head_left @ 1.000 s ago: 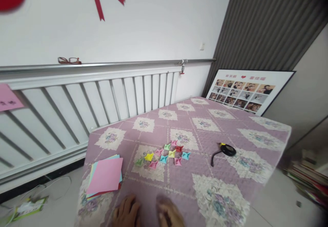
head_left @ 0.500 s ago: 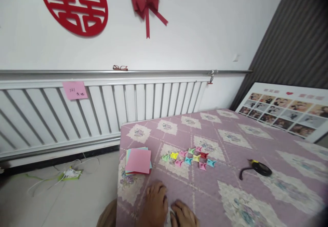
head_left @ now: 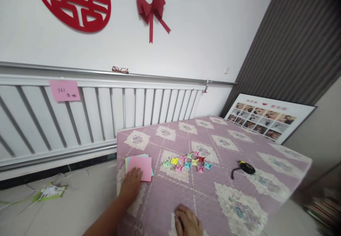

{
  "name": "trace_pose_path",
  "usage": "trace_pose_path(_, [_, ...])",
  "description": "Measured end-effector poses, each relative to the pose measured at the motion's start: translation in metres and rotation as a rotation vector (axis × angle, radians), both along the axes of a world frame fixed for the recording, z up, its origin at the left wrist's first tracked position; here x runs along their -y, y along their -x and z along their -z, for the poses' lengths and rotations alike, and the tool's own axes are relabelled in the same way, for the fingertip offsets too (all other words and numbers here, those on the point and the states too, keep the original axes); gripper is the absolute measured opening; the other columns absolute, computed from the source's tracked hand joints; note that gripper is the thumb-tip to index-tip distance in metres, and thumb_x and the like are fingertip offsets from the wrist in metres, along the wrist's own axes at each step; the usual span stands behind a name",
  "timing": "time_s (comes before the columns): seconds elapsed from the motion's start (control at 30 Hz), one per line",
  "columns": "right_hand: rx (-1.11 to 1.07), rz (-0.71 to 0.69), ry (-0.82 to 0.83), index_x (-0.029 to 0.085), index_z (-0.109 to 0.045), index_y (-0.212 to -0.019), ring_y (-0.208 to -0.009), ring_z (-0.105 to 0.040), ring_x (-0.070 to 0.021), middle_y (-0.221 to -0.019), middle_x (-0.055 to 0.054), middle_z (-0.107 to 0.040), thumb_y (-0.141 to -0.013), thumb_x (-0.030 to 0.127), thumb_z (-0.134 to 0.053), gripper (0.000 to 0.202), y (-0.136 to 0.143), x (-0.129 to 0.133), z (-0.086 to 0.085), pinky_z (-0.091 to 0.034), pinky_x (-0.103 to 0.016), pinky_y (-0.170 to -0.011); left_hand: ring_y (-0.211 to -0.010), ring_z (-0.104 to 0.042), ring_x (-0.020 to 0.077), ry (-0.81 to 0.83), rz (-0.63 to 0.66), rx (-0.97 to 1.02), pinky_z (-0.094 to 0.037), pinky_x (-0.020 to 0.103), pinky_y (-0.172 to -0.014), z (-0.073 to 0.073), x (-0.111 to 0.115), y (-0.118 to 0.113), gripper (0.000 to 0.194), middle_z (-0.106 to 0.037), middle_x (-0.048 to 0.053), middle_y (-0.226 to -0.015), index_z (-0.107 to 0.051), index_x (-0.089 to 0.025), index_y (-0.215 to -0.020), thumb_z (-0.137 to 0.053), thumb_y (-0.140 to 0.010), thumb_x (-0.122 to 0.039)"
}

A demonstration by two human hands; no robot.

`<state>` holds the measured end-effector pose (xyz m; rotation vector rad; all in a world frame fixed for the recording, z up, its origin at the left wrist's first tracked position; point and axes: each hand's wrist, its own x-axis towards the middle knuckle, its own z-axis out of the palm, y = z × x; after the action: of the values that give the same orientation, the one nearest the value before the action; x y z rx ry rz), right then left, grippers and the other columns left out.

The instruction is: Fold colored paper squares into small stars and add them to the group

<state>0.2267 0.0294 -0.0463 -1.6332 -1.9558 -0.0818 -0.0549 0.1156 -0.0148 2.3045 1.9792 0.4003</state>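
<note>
A stack of coloured square paper sheets (head_left: 144, 165), pink on top, lies near the left edge of the cloth-covered table. My left hand (head_left: 131, 183) rests on the near left part of this stack, fingers stretched over the pink sheet. Nearer to me, my right hand (head_left: 188, 221) lies on the cloth with its fingers loosely bent and a gap by the thumb; nothing shows in it. Beyond it sit several small folded paper pieces (head_left: 188, 165) in pink, green, yellow, blue and red, grouped in rows.
The patterned purple tablecloth (head_left: 165, 200) bears a black rounded object (head_left: 247, 167) with a yellow part and a strap, at the right. Behind stand a white radiator (head_left: 157, 104) and a framed photo board (head_left: 290, 131). A power strip (head_left: 53, 191) with cables lies on the floor, left.
My left hand has moved forward and left from the cloth onto the paper stack. My right hand stays at the near edge. The view has swung somewhat to the right.
</note>
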Motion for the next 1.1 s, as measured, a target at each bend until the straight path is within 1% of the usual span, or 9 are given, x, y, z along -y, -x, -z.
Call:
trace_pose_path(0.07, [0.000,0.005,-0.012,0.032,-0.068,-0.085,-0.094,-0.065,-0.0223,-0.101,0.000,-0.070,-0.080,0.027,-0.051,0.019,0.001,0.001,-0.001,-0.046,-0.036,-0.081,-0.136,-0.027,0.0244,0.061,0.013,-0.058,-0.021,0.042,-0.110,0.002,-0.005,0.005,0.050,-0.040,0.007,-0.145,-0.044,-0.022,-0.135,-0.046,-0.085,-0.014])
trace_pose_path(0.2, [-0.010,-0.003,-0.011,0.032,-0.068,-0.084,-0.095,-0.064,-0.0219,-0.100,0.000,-0.070,-0.080,0.025,-0.050,0.020,0.001,0.001,0.000,-0.044,-0.036,-0.083,-0.126,-0.041,0.0215,0.103,0.057,-0.064,-0.030,0.037,-0.104,0.001,-0.011,0.008,0.040,-0.050,0.007,-0.135,-0.052,-0.021,-0.127,-0.043,-0.088,-0.016])
trace_pose_path(0.27, [-0.018,-0.011,0.005,0.031,-0.068,-0.084,-0.095,-0.064,-0.0219,-0.100,0.000,-0.070,-0.080,0.026,-0.049,0.020,0.001,0.001,0.000,-0.044,-0.036,-0.084,-0.122,-0.043,0.0204,0.108,0.078,-0.061,-0.032,0.035,-0.102,-0.001,-0.012,0.009,0.037,-0.052,0.006,-0.133,-0.055,-0.021,-0.123,-0.041,-0.090,-0.016])
trace_pose_path(0.43, [-0.044,-0.011,0.029,0.031,-0.068,-0.084,-0.096,-0.063,-0.0220,-0.100,-0.001,-0.070,-0.082,0.027,-0.047,0.021,0.001,0.000,0.000,-0.043,-0.036,-0.084,-0.117,-0.046,0.0201,0.120,0.092,-0.058,-0.033,0.033,-0.100,-0.007,-0.014,0.010,0.032,-0.055,0.006,-0.127,-0.060,-0.021,-0.115,-0.037,-0.093,-0.018])
trace_pose_path(0.57, [-0.056,-0.008,0.030,0.031,-0.068,-0.084,-0.096,-0.062,-0.0225,-0.100,-0.001,-0.070,-0.082,0.027,-0.046,0.022,0.002,0.001,0.001,-0.043,-0.037,-0.084,-0.113,-0.048,0.0204,0.128,0.092,-0.062,-0.034,0.033,-0.099,-0.009,-0.016,0.010,0.032,-0.058,0.006,-0.122,-0.063,-0.021,-0.109,-0.034,-0.094,-0.018])
trace_pose_path(0.7, [-0.054,0.005,0.004,0.032,-0.068,-0.085,-0.096,-0.063,-0.0230,-0.100,-0.001,-0.069,-0.083,0.028,-0.046,0.022,0.003,0.002,-0.001,-0.044,-0.037,-0.083,-0.113,-0.048,0.0208,0.123,0.097,-0.069,-0.035,0.034,-0.098,-0.010,-0.017,0.011,0.033,-0.058,0.006,-0.122,-0.063,-0.020,-0.109,-0.034,-0.094,-0.016])
trace_pose_path(0.87, [-0.031,-0.033,0.052,0.031,-0.068,-0.088,-0.096,-0.063,-0.0220,-0.102,-0.002,-0.069,-0.082,0.027,-0.049,0.021,0.002,0.004,-0.008,-0.045,-0.036,-0.083,-0.113,-0.049,0.0203,0.114,0.116,-0.075,-0.035,0.033,-0.098,-0.009,-0.016,0.012,0.032,-0.058,0.006,-0.122,-0.063,-0.019,-0.108,-0.038,-0.090,-0.010])
trace_pose_path(0.97, [-0.031,-0.020,0.062,0.031,-0.068,-0.088,-0.097,-0.062,-0.0220,-0.104,-0.001,-0.069,-0.083,0.026,-0.047,0.021,0.003,0.006,-0.012,-0.044,-0.037,-0.085,-0.113,-0.048,0.0208,0.113,0.111,-0.081,-0.036,0.034,-0.097,-0.010,-0.015,0.012,0.030,-0.058,0.007,-0.121,-0.063,-0.018,-0.106,-0.039,-0.089,-0.010])
trace_pose_path(1.1, [-0.010,-0.035,0.071,0.032,-0.068,-0.088,-0.099,-0.063,-0.0220,-0.104,-0.001,-0.069,-0.084,0.028,-0.049,0.020,0.001,0.005,-0.013,-0.044,-0.036,-0.085,-0.108,-0.051,0.0207,0.113,0.097,-0.089,-0.036,0.034,-0.095,-0.012,-0.016,0.011,0.027,-0.061,0.008,-0.113,-0.063,-0.017,-0.101,-0.041,-0.088,-0.010])
